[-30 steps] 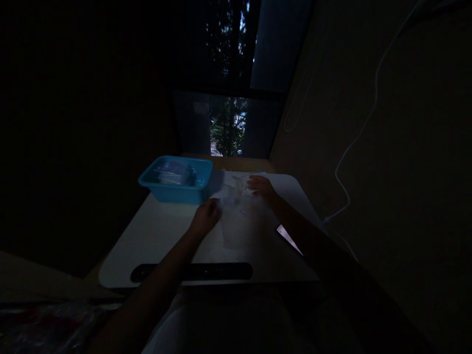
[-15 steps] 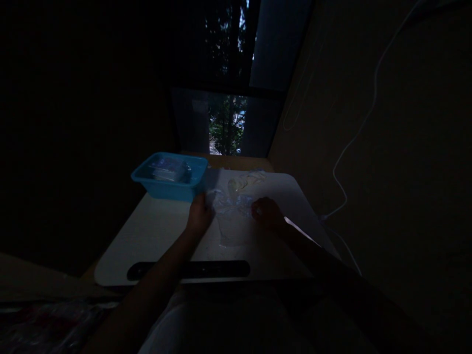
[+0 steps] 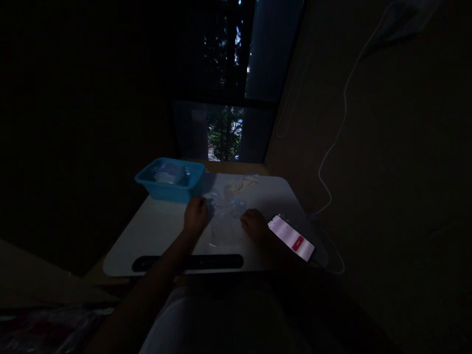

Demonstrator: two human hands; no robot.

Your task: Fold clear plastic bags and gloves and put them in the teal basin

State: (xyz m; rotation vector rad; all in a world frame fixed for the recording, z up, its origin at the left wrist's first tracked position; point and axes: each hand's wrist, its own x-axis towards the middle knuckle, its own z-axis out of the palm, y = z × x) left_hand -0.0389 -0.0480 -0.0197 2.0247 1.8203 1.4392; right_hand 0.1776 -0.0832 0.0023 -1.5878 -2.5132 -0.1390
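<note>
- Spread on smooth, white, round-cornered worktop (image 3: 155, 238): thin, clear plastic bag (image 3: 225, 231), crinkled near its top.
- By its edges: left hand (image 3: 196, 215) and right hand (image 3: 254, 224), both curled; too dark to tell whether pinching.

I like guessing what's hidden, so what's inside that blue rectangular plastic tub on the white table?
The blue tub holds a pale, shiny bundle, seemingly of clear plastic. Anything beneath it is covered, and the tub's near wall hides part of the bottom.

Left grip (image 3: 195, 216), right grip (image 3: 255, 225) seemingly touching clear bag (image 3: 225, 223).
</note>
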